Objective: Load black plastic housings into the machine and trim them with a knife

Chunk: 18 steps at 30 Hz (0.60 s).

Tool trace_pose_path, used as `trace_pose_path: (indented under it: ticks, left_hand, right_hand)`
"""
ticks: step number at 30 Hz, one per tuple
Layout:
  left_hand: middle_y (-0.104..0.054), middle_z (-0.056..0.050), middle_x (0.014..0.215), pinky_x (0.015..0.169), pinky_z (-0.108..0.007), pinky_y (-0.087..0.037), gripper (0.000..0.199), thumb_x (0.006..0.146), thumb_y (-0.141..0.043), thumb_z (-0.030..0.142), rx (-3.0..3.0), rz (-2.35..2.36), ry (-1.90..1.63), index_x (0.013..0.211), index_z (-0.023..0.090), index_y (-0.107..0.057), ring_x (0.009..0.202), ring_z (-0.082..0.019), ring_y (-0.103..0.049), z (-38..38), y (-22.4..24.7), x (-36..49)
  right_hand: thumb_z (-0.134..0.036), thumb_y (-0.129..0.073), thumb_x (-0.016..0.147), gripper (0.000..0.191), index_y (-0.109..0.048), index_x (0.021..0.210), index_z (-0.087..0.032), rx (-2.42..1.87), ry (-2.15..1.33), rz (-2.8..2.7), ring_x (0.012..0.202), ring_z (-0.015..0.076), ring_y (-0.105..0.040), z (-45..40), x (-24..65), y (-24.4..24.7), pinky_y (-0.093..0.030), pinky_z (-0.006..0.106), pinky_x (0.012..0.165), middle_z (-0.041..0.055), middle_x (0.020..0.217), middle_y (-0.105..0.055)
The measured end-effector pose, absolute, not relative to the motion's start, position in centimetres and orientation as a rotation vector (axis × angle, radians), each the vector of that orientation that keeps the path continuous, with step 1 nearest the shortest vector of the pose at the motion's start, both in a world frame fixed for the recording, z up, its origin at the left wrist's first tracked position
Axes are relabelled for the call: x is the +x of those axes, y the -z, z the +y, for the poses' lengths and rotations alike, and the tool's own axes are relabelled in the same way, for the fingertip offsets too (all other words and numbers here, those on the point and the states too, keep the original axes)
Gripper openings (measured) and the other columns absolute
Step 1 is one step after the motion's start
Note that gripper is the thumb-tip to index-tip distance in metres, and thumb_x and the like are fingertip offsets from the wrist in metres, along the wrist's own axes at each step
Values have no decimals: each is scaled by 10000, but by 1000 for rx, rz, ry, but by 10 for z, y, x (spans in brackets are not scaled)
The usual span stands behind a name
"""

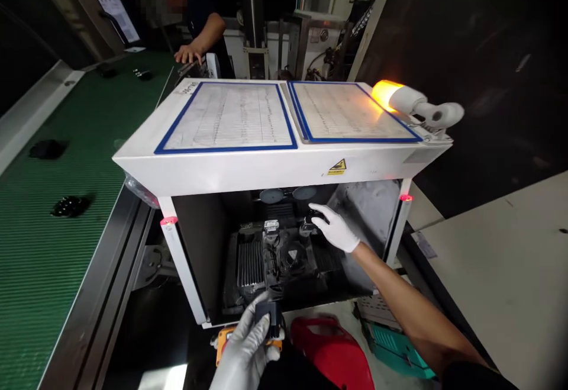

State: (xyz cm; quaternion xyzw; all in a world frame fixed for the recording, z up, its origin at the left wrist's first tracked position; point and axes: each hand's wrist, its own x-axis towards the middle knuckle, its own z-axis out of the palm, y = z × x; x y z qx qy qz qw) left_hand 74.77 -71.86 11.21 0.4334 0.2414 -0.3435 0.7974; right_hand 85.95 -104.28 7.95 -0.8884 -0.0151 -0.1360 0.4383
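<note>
Cabinet, white and open at the front, stands before this person's two gloved hands. From where I watch, the left hand is low and outside the opening, grasping a small black block between thumb and fingers. The right hand reaches inside, higher and farther forward, its fingers curled at a dark piece on a holder; I cannot tell whether they grip it or only touch it. To the left of those fingers stands a second holder with a pale top, and just below them sits dark machinery.

An orange box shows just behind the left hand, and a red seat lies to that hand's right. A teal basket sits below the right forearm. Above both hands, two blue-framed sheets lie on the cabinet top, and a lamp glows orange beyond the right hand. Well to the left of the left hand runs a green belt with black parts on it. Far ahead of both hands, a co-worker's hand rests near the belt.
</note>
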Motion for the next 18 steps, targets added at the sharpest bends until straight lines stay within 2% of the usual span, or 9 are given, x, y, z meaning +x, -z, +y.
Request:
trace_pose_path:
  ticks: [4, 12, 18]
  left_hand:
    - [-659, -113, 1354, 607, -259, -541, 663, 723, -901, 288, 845, 580, 699, 1350, 282, -687, 817, -184, -683, -713, -121, 752]
    - [-686, -106, 1319, 637, -274, -593, 586, 770, -838, 207, 766, 556, 633, 1336, 239, -692, 768, -173, -701, -714, -128, 759]
    - [-668, -105, 1267, 679, -264, -585, 556, 836, -767, 202, 729, 480, 659, 1376, 217, -636, 832, -177, -694, -724, -132, 763]
  right_hand:
    - [-252, -571, 957, 486, -574, 1443, -230, -2272, 271, -132, 1334, 215, -546, -1049, 859, -74, -419, 420, 1204, 90, 1413, -604]
    - [-218, -573, 949, 629, -447, 1564, -250, -2432, 79, -292, 1253, 257, -576, -1064, 865, -85, -453, 456, 1170, 98, 1340, -585]
    - [-273, -482, 1019, 607, -361, 1607, -187, -2747, 42, -463, 1123, 318, -628, -1066, 863, -91, -555, 482, 998, 161, 1324, -553]
